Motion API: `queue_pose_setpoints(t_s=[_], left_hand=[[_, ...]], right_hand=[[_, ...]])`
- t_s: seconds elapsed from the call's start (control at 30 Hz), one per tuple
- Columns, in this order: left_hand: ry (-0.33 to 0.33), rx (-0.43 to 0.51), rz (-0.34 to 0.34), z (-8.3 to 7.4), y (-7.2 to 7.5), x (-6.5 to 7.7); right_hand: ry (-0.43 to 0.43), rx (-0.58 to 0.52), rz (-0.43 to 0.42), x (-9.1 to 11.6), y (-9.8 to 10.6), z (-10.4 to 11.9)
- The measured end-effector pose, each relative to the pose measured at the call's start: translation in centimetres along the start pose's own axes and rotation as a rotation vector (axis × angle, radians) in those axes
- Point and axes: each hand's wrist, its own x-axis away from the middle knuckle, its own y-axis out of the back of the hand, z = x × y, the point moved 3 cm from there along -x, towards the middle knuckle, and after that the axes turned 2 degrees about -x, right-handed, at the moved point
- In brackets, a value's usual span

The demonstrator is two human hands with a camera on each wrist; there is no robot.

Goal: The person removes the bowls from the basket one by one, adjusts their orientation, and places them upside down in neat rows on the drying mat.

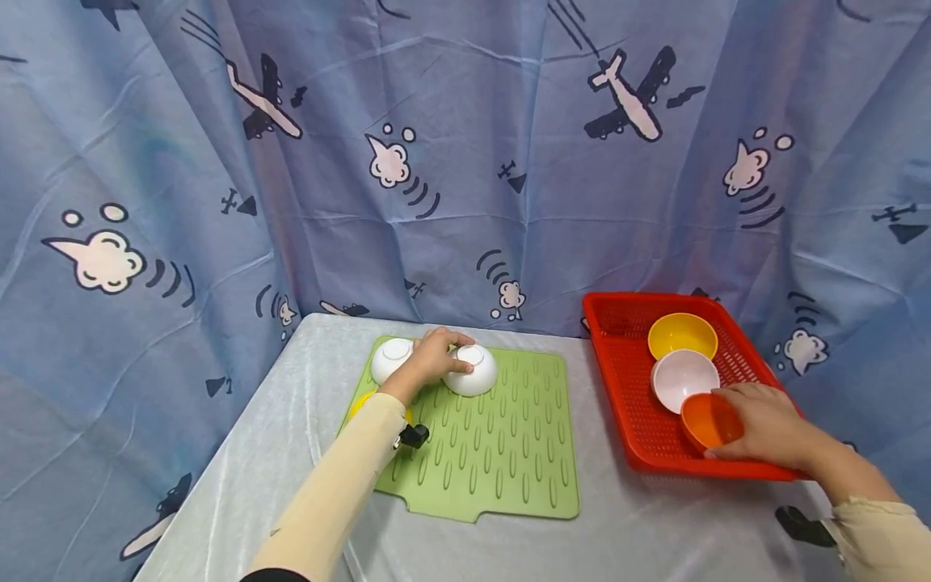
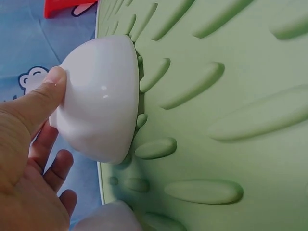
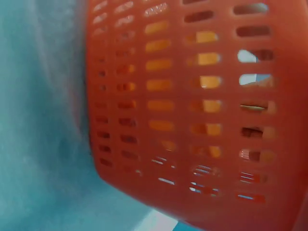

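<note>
In the head view my left hand [image 1: 431, 360] pinches a white bowl [image 1: 476, 381] that sits upside down on the green draining mat [image 1: 509, 477]. The left wrist view has the thumb on the side of this white bowl [image 2: 103, 91] by its foot, the bowl's rim at the ridged mat. At the right, my right hand [image 1: 774, 424] grips an orange bowl [image 1: 700, 424] by its rim, inside the red basket [image 1: 618, 408]. Basket wall [image 3: 178, 106] fills most of the right wrist view and hides that hand; orange shows through its slots.
A second white bowl [image 1: 391, 361] stands upside down at the mat's back left. A yellow bowl [image 1: 361, 402] is partly hidden under my left forearm. In the basket, a yellow bowl [image 1: 684, 333] and a white bowl [image 1: 676, 380] stand behind the orange one. A patterned curtain [image 1: 465, 162] hangs behind the table.
</note>
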Motion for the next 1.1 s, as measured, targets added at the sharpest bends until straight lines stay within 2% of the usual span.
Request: queue_pose_setpoints(t_s=[0.13,0.37,0.47,0.7,1.1], left_hand=[[-0.001,-0.002,0.012,0.0,-0.2,0.2],[0.006,-0.008,0.014,0.1,-0.2,0.2],[0.012,-0.014,0.012,0.1,-0.2,0.1],[0.023,-0.039,0.002,0.0,-0.3,0.0],[0.057,-0.054,-0.039,-0.8,0.0,1.0]], right_hand=[[-0.024,-0.05,-0.054,0.1,-0.1,0.3],[-0.14,-0.211,-0.158,-0.2,0.1,1.6],[-0.162,-0.242,-0.203,-0.4,0.2,2.5],[-0.171,-0.286,-0.295,-0.7,1.1,4.6],[-0.161,-0.322,-0.385,-1.9,3.3,9.6]])
